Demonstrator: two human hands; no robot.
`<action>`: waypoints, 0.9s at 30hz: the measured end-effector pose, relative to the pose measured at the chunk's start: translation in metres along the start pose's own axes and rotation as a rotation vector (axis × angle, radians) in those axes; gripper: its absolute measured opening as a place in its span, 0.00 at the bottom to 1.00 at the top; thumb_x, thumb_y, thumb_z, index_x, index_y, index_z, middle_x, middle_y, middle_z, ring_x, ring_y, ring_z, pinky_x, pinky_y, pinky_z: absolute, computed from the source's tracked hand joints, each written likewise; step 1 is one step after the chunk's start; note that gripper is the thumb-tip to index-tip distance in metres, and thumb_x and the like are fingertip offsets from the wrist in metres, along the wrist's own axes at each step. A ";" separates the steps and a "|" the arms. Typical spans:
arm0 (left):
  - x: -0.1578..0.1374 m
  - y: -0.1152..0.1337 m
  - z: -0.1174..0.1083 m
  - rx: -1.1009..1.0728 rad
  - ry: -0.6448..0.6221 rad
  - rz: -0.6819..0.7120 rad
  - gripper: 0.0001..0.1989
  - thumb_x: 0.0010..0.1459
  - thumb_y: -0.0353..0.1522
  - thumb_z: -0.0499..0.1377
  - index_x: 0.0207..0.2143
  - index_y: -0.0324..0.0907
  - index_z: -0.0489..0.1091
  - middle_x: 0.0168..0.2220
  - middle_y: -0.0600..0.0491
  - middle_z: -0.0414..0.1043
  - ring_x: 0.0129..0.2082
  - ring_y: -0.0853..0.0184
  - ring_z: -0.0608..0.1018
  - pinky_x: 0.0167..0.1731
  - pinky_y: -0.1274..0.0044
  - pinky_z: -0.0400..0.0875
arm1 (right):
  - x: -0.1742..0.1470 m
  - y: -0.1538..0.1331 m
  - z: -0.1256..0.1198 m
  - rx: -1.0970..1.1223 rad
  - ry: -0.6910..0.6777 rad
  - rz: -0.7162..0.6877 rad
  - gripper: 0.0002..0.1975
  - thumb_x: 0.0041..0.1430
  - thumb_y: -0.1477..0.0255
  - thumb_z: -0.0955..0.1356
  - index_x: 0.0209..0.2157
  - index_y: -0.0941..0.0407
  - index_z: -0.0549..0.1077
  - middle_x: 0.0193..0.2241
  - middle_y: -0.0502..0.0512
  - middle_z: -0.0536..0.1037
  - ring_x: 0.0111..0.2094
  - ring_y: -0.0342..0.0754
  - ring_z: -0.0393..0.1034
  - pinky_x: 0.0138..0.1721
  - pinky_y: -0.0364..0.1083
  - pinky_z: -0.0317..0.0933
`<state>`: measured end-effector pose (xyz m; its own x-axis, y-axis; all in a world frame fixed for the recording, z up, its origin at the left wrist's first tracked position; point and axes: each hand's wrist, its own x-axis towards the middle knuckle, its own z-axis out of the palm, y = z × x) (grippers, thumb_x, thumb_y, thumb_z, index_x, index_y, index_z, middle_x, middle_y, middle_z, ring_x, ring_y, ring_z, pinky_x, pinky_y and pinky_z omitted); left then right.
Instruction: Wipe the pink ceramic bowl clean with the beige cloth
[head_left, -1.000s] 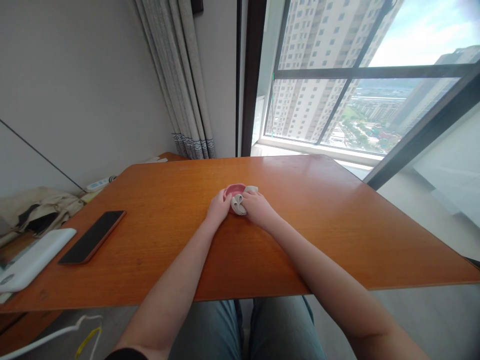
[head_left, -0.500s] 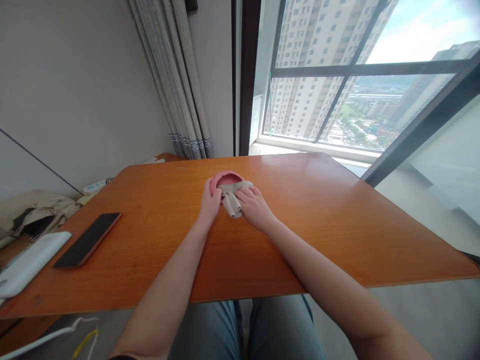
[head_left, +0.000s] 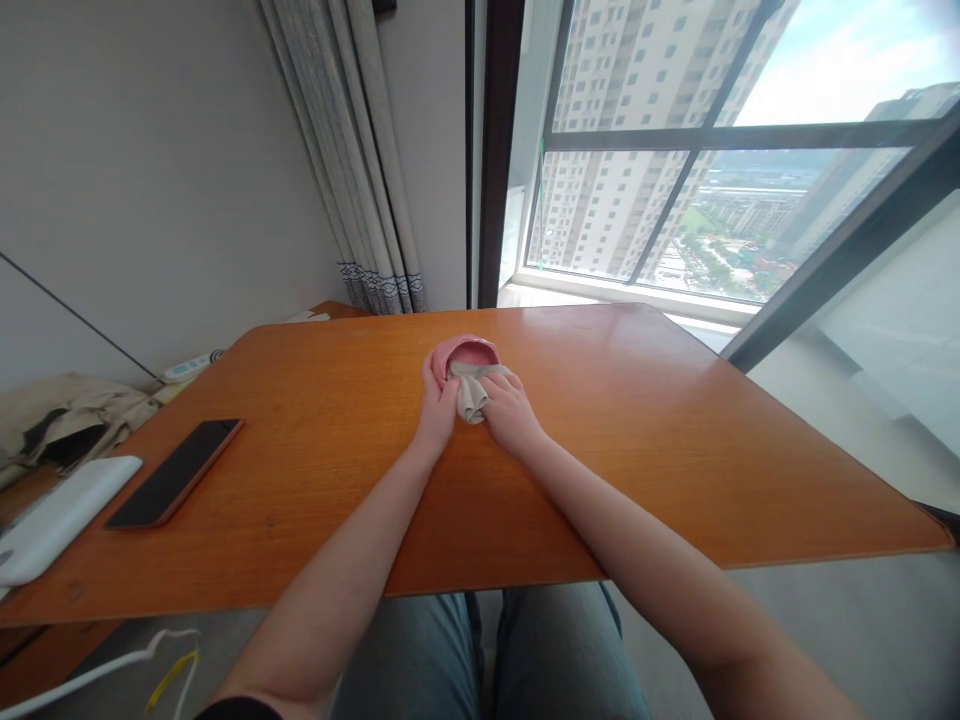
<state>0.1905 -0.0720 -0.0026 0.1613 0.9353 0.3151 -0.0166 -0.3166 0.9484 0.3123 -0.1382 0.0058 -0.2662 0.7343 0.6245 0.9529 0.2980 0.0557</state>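
Note:
A pink bowl (head_left: 466, 349), tilted so that its hollow faces me, is held above the middle of the wooden table (head_left: 322, 400). My left hand (head_left: 438, 400) is closed on the bowl's left side, thumb toward the front. A light grey cloth (head_left: 472, 396) lies bunched at the bowl's near rim and hangs down between my hands. My right hand (head_left: 510, 408) grips the cloth, pressing it against the right part of the bowl. The cloth and my fingers hide the bowl's lower front.
To the left, a dark smartphone (head_left: 176, 474) lies on the table beside a white flat object (head_left: 69, 520). Crumpled beige fabric (head_left: 82, 412) and a white power strip (head_left: 187, 368) are past the left edge. White and yellow cords (head_left: 161, 660) hang at lower left.
Both hands have shifted slightly to the right with the pink bowl. More of its rim shows, and the hanging cloth is more bunched together.

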 end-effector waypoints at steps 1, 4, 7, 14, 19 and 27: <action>0.004 0.003 -0.006 0.039 0.001 0.025 0.29 0.56 0.32 0.51 0.61 0.43 0.50 0.62 0.47 0.56 0.60 0.65 0.63 0.60 0.70 0.57 | 0.001 0.000 0.000 0.004 -0.003 -0.016 0.08 0.63 0.74 0.63 0.34 0.57 0.74 0.33 0.55 0.73 0.38 0.49 0.60 0.42 0.49 0.50; 0.014 0.010 -0.027 0.181 -0.036 0.132 0.27 0.55 0.30 0.51 0.59 0.43 0.56 0.62 0.47 0.58 0.61 0.62 0.62 0.62 0.67 0.53 | 0.002 0.001 0.001 -0.014 -0.011 -0.079 0.08 0.63 0.75 0.62 0.39 0.57 0.73 0.38 0.57 0.73 0.40 0.50 0.60 0.44 0.49 0.50; 0.016 0.011 -0.035 0.262 -0.076 0.215 0.27 0.54 0.32 0.55 0.58 0.45 0.60 0.59 0.47 0.62 0.60 0.58 0.64 0.61 0.64 0.54 | 0.001 0.004 0.003 -0.044 -0.016 -0.081 0.09 0.63 0.75 0.62 0.37 0.57 0.73 0.36 0.57 0.73 0.40 0.50 0.60 0.43 0.49 0.50; -0.007 0.001 0.004 -0.059 -0.061 0.024 0.36 0.54 0.39 0.58 0.61 0.42 0.46 0.57 0.43 0.63 0.55 0.61 0.69 0.55 0.68 0.63 | -0.003 0.006 0.003 -0.050 0.011 -0.009 0.08 0.62 0.76 0.62 0.33 0.57 0.74 0.30 0.55 0.73 0.36 0.49 0.58 0.39 0.49 0.48; 0.004 0.006 -0.011 0.074 -0.035 0.098 0.28 0.55 0.36 0.55 0.58 0.43 0.54 0.58 0.45 0.62 0.57 0.61 0.67 0.58 0.68 0.59 | -0.001 0.004 0.001 -0.016 0.031 -0.047 0.08 0.63 0.75 0.62 0.35 0.57 0.74 0.32 0.56 0.73 0.38 0.49 0.59 0.41 0.48 0.48; 0.008 0.010 -0.021 0.168 -0.071 0.126 0.36 0.51 0.40 0.61 0.60 0.44 0.52 0.59 0.44 0.61 0.57 0.57 0.67 0.57 0.65 0.60 | -0.001 0.000 0.004 -0.046 -0.053 -0.014 0.09 0.62 0.77 0.62 0.34 0.58 0.74 0.31 0.57 0.73 0.37 0.50 0.59 0.39 0.49 0.47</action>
<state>0.1711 -0.0645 0.0099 0.2378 0.8749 0.4219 0.1227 -0.4579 0.8805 0.3122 -0.1368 0.0020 -0.2855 0.7618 0.5815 0.9544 0.2812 0.1002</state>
